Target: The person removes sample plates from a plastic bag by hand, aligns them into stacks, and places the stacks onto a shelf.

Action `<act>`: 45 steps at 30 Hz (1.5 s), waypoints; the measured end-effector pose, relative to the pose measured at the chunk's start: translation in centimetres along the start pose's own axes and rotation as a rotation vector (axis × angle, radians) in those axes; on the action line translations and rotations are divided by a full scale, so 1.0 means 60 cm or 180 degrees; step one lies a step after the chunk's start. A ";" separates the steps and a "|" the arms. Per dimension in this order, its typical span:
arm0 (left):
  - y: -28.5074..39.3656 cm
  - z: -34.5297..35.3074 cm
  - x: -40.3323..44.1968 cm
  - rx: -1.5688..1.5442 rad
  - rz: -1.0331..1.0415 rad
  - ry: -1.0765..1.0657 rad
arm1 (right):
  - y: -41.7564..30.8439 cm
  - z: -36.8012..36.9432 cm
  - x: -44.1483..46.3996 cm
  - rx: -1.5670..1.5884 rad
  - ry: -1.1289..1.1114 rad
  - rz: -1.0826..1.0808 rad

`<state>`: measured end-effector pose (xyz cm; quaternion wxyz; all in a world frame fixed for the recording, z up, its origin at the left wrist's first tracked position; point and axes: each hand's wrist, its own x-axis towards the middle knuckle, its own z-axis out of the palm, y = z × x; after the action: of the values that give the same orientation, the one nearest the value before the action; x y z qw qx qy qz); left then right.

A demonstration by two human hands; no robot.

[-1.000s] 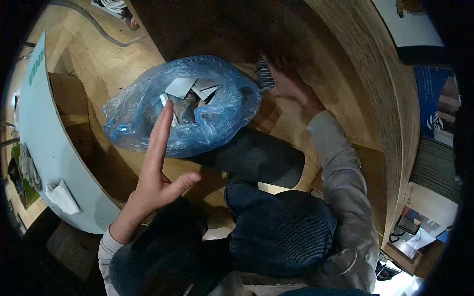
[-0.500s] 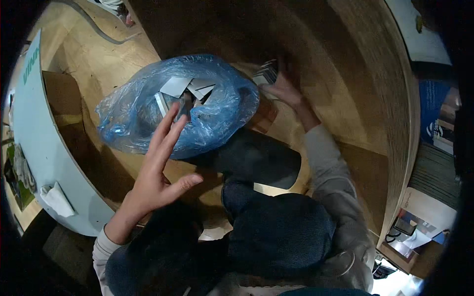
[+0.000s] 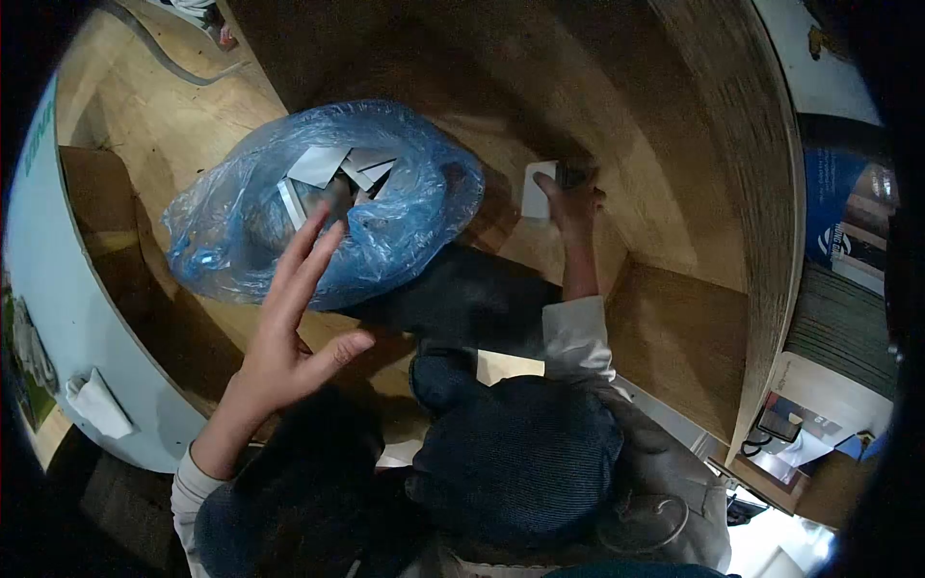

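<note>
A crumpled blue plastic bag [image 3: 414,226] lies in the middle, its mouth showing several flat white and grey pieces [image 3: 319,166]. My left hand [image 3: 289,342] hovers at the bag's near edge, fingers spread, holding nothing. To the right of the bag, my right hand [image 3: 574,204] is wrapped round a stack of flat pieces [image 3: 538,190] with a white top face. The far side of the stack is in shadow. Below the bag, a dark cylinder-like object [image 3: 462,301] lies between it and my knees.
On the left stands a curved pale board [image 3: 101,332] with a white cloth [image 3: 99,405] on it, and a cardboard box [image 3: 106,188] behind. A wooden wall [image 3: 713,125] curves round the right side. Beyond it are a stack of dark sheets [image 3: 840,318] and printed papers.
My right hand has moved down and nearer with the stack, whose white face now shows. The view has shifted, and the bag appears further left. My left hand stays spread.
</note>
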<state>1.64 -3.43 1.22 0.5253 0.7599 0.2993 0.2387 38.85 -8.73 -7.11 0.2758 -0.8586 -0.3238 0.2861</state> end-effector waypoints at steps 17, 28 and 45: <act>-0.025 -0.011 0.001 0.0195 -0.0141 -0.0017 | 0.158 -0.040 0.129 -0.0934 0.2078 0.1139; -0.117 0.050 -0.034 0.2153 0.0069 -0.1101 | -0.278 0.088 -0.169 0.1174 -0.1348 -0.2515; -0.114 0.027 0.028 0.0210 -0.0740 -0.1404 | -0.197 0.178 -0.064 -0.1695 -0.1500 -0.2308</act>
<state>2.54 -1.48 -5.69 0.5768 0.7708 0.2705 -0.0048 24.60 -0.85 -5.41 0.0484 -0.6436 -0.7162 0.2653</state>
